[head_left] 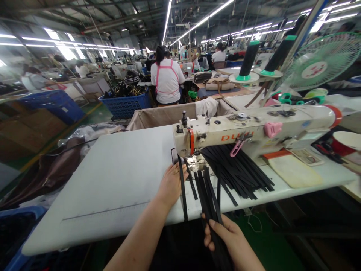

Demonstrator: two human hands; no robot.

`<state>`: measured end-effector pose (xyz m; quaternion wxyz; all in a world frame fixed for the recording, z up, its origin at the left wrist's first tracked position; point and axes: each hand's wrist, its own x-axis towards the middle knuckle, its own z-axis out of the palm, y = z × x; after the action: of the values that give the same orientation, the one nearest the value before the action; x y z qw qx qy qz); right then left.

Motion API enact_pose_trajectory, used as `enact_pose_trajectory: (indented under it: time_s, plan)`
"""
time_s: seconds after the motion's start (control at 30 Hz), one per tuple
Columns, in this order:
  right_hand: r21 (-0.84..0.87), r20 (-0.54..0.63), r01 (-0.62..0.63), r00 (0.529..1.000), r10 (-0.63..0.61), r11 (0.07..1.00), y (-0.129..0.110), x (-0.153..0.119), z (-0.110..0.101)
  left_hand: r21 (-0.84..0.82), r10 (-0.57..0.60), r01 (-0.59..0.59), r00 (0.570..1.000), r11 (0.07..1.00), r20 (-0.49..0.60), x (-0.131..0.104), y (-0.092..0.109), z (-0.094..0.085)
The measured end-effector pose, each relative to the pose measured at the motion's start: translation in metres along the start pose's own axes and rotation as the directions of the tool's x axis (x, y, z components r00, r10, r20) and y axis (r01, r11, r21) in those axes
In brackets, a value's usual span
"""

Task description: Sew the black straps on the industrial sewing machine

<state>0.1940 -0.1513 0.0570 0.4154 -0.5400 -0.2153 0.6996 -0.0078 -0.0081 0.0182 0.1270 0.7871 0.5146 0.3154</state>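
Observation:
My right hand [222, 233] is closed around a bundle of long black strips [208, 195] in front of the table edge; their far ends reach toward the sewing machine's needle plate [196, 161]. Beside the presser foot lies my left hand [173, 182], its fingers at a single black strip [183, 192] that runs down past the table's front edge. Part of that hand's grip is hidden by the strip. A large pile of black strips [237, 171] rests under the arm of the sewing machine [256, 131]. A shorter strip [192, 184] lies between my hands.
The white table [121, 169] extends left, with a ruler line near its front. Pink thread snips [237, 146] hang on the machine. Thread cones [249, 58] and a green fan [324, 64] stand right. Ahead, a person [167, 79] sits beside a filled blue basket [126, 103].

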Motion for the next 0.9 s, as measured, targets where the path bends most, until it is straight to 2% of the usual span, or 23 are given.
enact_pose_trajectory:
  time_s: [0.37,0.5,0.7,0.9]
  plan:
    - [-0.114,0.0,0.019,1.0,-0.019,0.993,0.011,0.007,0.0,-0.008,0.021,-0.021,1.0,1.0,-0.003,0.0,-0.002,0.001]
    - [-0.17,-0.014,0.021,1.0,-0.023,0.985,0.008,0.008,0.002,-0.011,0.009,-0.009,0.999,1.0,-0.03,-0.001,-0.004,0.004]
    - [-0.193,-0.017,0.036,0.999,-0.04,0.98,0.001,0.008,0.005,0.03,0.086,-0.084,0.993,0.996,-0.075,-0.003,-0.006,0.007]
    - [-0.192,-0.023,0.038,0.999,-0.044,0.981,0.001,0.011,0.006,0.019,0.056,-0.055,0.996,0.998,-0.07,-0.003,-0.004,0.007]
